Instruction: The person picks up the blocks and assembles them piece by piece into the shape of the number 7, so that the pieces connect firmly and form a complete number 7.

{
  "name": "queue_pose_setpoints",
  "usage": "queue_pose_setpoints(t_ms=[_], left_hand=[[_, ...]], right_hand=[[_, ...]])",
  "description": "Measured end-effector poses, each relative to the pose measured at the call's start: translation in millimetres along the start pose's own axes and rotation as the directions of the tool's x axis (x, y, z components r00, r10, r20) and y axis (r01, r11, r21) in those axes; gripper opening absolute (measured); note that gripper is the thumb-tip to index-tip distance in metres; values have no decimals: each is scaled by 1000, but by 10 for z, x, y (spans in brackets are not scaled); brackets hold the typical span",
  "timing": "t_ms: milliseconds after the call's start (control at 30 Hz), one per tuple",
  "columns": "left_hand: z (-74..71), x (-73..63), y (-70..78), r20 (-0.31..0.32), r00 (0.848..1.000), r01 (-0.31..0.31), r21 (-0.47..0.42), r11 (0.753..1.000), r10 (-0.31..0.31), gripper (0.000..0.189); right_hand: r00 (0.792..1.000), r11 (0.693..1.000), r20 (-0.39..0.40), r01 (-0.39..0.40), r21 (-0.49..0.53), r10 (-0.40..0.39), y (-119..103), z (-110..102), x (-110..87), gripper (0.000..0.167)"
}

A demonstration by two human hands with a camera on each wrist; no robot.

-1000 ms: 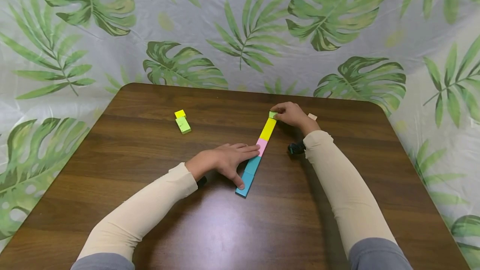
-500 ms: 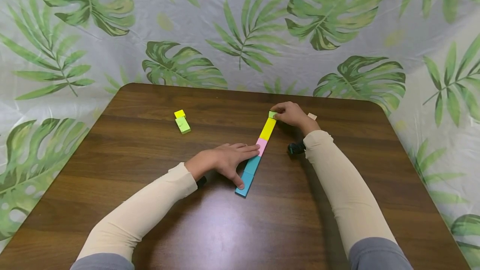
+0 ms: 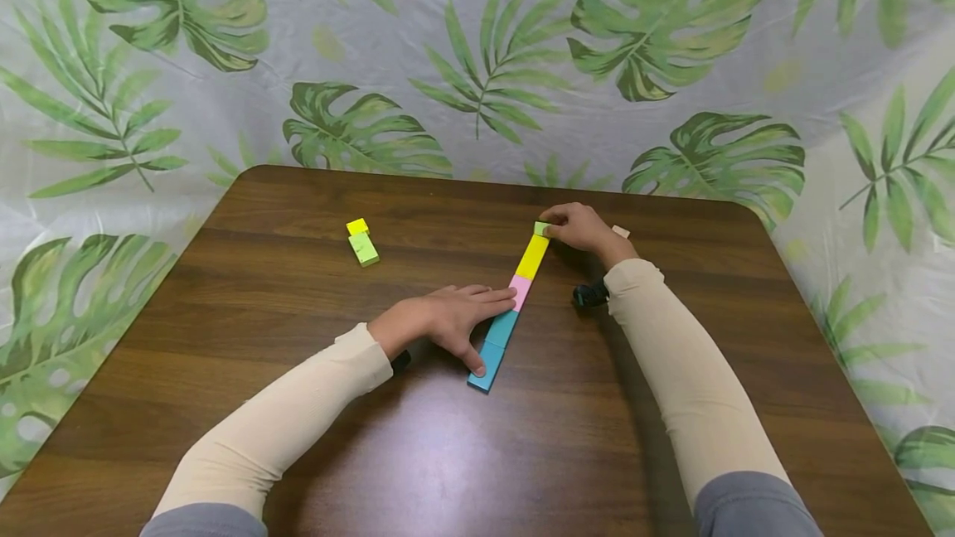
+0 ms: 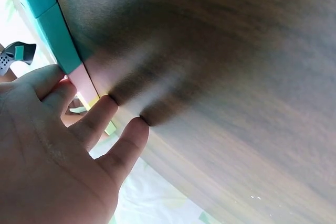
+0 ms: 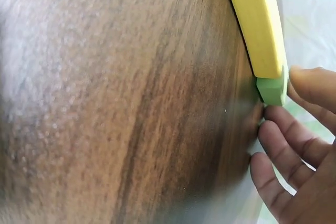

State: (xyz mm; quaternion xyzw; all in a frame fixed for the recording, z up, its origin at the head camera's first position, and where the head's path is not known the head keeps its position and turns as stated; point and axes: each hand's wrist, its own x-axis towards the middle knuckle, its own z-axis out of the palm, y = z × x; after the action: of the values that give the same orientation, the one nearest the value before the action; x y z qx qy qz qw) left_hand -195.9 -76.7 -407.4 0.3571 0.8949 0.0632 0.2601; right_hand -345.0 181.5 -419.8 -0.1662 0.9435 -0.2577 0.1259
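Observation:
A straight row of blocks slants across the table: two teal blocks (image 3: 501,328), a pink block (image 3: 521,292), a yellow block (image 3: 533,257) and a small green block (image 3: 541,228) at the far end. My left hand (image 3: 457,317) lies spread beside the row. Its thumb rests on the nearest teal block, and a fingertip touches the pink one. My right hand (image 3: 584,230) pinches the green block between thumb and fingers. In the right wrist view the green block (image 5: 271,92) sits against the end of the yellow block (image 5: 255,19), with the other fingertips near the table.
Left of the row, a yellow block (image 3: 357,226) and a light green block (image 3: 364,249) lie together on the wooden table (image 3: 246,313). A pale beige block (image 3: 621,232) lies just beyond the right hand. A leaf-patterned cloth (image 3: 492,40) hangs behind the far edge.

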Motion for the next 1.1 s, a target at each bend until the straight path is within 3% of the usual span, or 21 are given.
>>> queue_pose_setpoints(t_ms=[267,467,600,733,967,1100], left_hand=[[8,15,8,-5,1000,-2,-18,1000,2,109],[26,7,0,-15,1000,-5,-13,1000,5,110],[28,-9,-4,-17,1000,-1,-12,1000,1,109],[21,-17,-1,-18,1000,0,-13,1000,0,109],[19,-9,9,-14,1000,-6,-4,1000,6,109],[17,2,6,-12,1000,-5,-11,1000,5,109]], right_hand=[[999,996,-25,41,-76,-43,58,-216,-128,40],[999,970,-26,35,-241,-43,318,-539,-331,41],[1000,964,-1,21,-265,-22,489,-668,-419,49],[999,967,31,33,-254,-26,589,-691,-474,59],[998,958,26,56,-281,-50,716,-601,-557,34],[998,957,3,59,-285,-61,726,-576,-581,31]])
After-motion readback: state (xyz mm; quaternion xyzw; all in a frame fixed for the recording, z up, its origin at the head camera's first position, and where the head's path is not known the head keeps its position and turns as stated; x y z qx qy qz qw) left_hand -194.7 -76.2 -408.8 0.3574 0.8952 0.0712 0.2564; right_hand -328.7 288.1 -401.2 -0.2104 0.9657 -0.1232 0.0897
